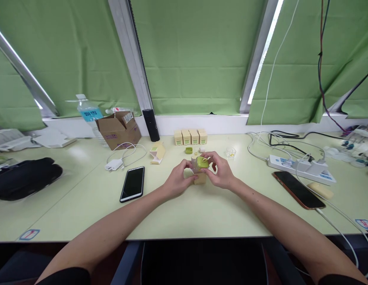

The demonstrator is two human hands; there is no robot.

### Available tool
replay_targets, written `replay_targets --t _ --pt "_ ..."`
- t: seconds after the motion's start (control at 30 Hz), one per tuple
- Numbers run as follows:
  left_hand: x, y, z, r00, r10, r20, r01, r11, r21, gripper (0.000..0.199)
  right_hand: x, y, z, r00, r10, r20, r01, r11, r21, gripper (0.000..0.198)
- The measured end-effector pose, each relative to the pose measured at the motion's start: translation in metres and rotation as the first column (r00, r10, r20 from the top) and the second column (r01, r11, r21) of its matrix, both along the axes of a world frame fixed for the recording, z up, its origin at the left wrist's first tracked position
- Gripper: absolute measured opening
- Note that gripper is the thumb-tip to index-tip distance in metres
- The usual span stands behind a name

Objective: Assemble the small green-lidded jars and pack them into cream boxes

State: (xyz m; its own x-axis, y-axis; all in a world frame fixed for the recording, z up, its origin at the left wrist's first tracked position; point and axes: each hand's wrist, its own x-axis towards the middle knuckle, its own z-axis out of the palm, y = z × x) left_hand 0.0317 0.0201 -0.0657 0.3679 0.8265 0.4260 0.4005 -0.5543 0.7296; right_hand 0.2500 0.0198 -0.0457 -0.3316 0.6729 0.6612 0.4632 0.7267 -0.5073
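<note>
My left hand (179,179) is closed around the side of a small kraft cardboard box (200,179) at the middle of the table. Just above the box, my right hand (220,172) pinches a small green-topped clear container (202,162) between thumb and fingers. Whether the container sits partly inside the box I cannot tell. Behind the hands lie a little green case (188,150) and a small white piece (202,149). A clear little dish (230,152) with something yellow in it stands to the right.
Several small kraft boxes (190,137) form a row at the back, with an opened one (157,153) left of them. Phones (133,184) lie on both sides. A charger (114,164), a brown carton (120,130), a black cylinder (151,125) and a power strip (301,169) with cables surround the workspace.
</note>
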Motion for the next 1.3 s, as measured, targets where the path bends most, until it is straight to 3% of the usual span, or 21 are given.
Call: replay_targets --t 0.2,0.4,0.5,0.77,1.0,1.3 --pt "0.001 0.0 0.0 1.0 0.021 0.01 -0.021 1.0 0.007 0.024 -0.002 -0.003 0.0 0.989 -0.062 0.135 0.04 0.987 0.158 0.022" --pt "0.0 0.001 -0.002 0.999 0.027 0.034 -0.028 0.999 0.018 0.023 -0.003 -0.003 -0.002 0.966 -0.07 0.25 0.026 0.984 0.174 0.02" --pt "0.0 0.002 -0.003 0.999 0.036 0.026 -0.037 0.999 0.027 0.024 -0.004 -0.003 -0.001 0.972 -0.059 0.226 0.017 0.983 0.181 0.013" --pt "0.0 0.001 -0.003 0.999 0.046 0.014 -0.046 0.999 0.025 0.024 -0.004 0.002 -0.007 0.968 -0.171 0.187 0.132 0.97 0.203 0.026" --pt "0.0 0.001 -0.005 0.999 0.041 -0.001 -0.04 0.999 0.025 0.028 -0.004 0.008 -0.009 0.961 -0.194 0.195 0.133 0.949 0.288 0.025" --pt "-0.001 0.0 -0.005 0.999 0.046 -0.002 -0.046 0.998 0.033 0.027 -0.008 0.007 -0.014 0.972 -0.173 0.159 0.164 0.984 0.065 0.018"
